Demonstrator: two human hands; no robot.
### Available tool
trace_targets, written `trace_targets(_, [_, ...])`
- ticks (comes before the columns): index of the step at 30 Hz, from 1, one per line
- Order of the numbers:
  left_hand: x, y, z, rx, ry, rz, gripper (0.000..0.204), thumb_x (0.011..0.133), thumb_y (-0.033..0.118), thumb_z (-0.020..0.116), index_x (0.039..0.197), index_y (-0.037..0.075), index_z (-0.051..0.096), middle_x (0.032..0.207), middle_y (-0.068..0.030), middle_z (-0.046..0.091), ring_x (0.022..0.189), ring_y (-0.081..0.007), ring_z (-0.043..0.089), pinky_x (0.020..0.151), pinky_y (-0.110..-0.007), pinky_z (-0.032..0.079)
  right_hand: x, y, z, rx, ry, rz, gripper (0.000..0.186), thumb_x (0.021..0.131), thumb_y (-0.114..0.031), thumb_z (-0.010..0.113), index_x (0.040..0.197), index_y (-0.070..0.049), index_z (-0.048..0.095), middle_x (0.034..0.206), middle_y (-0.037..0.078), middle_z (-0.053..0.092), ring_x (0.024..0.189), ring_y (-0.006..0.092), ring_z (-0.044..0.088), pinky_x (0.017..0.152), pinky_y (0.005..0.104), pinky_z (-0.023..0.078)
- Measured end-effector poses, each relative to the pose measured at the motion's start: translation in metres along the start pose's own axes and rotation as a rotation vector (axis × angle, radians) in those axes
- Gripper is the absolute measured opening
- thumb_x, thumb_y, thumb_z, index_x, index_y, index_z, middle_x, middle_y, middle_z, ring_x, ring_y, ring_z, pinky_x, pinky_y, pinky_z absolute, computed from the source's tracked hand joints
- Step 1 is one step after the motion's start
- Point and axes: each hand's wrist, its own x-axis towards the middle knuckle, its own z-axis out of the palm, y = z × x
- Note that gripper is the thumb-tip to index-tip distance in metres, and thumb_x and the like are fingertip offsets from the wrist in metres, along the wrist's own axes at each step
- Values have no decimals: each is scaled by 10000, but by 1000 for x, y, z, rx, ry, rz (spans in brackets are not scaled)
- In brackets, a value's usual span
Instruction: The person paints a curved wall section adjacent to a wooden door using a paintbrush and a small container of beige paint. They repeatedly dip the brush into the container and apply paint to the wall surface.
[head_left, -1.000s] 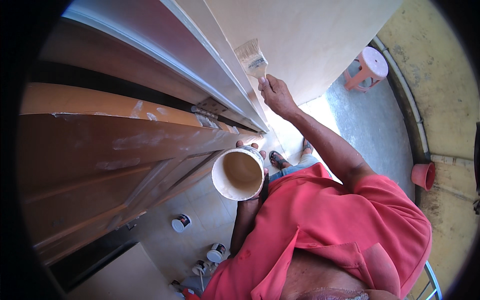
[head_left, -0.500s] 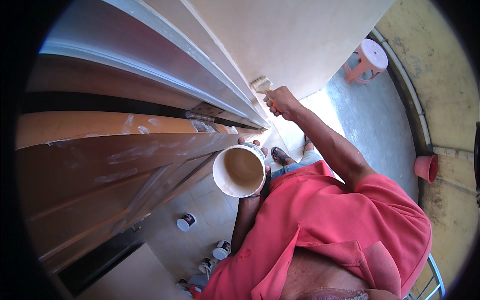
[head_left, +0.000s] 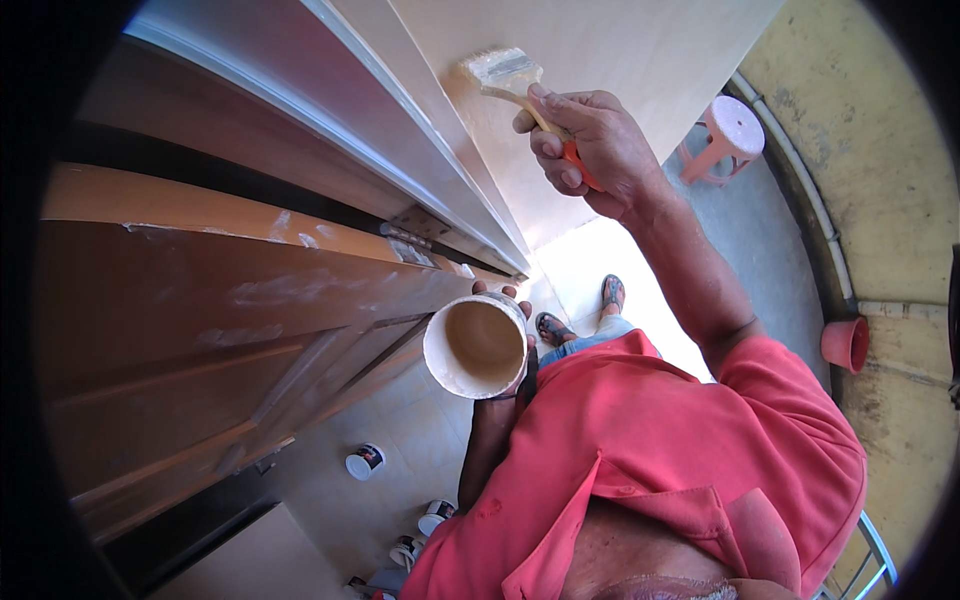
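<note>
My right hand point(head_left: 585, 150) is raised and closed around the handle of a wide paintbrush point(head_left: 505, 75), whose bristles rest against the pale cream wall point(head_left: 620, 50) beside a grey door frame point(head_left: 340, 130). My left hand point(head_left: 505, 300) grips a round white paint pot point(head_left: 475, 345) from behind at chest height; only the fingertips show over its rim. The pot holds beige paint. A brown wooden door point(head_left: 200, 330), smeared with pale paint, stands open to the left of the pot.
A pink plastic stool point(head_left: 725, 135) stands by the wall at the far right. An orange flowerpot point(head_left: 845, 343) sits by the yellowish wall. Several small paint cans point(head_left: 365, 462) stand on the tiled floor below. My sandalled feet point(head_left: 580, 312) show under the pot.
My right hand has lifted the brush from beside the door hinge up along the cream wall. The paint pot has stayed at chest height in my left hand.
</note>
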Motion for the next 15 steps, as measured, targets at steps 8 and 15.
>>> trace_targets(8, [-4, 1, -11, -19, -16, -4, 710, 1026, 615, 594, 1639, 290, 444, 1605, -175, 480, 1407, -405, 476, 892, -550, 580, -8, -67, 10, -49, -39, -417, 391, 1115, -343, 584, 984, 10, 689, 669, 23, 544, 542, 89, 532, 476, 257, 429])
trace_targets(15, [-1, 0, -5, 23, -42, 12, 707, 1025, 606, 598, 1641, 295, 442, 1618, -164, 470, 1422, -405, 455, 898, -551, 575, 49, 19, -39, -214, 11, -204, 514, 1173, -472, 445, 923, -46, 589, 656, -47, 399, 499, 52, 306, 440, 259, 268])
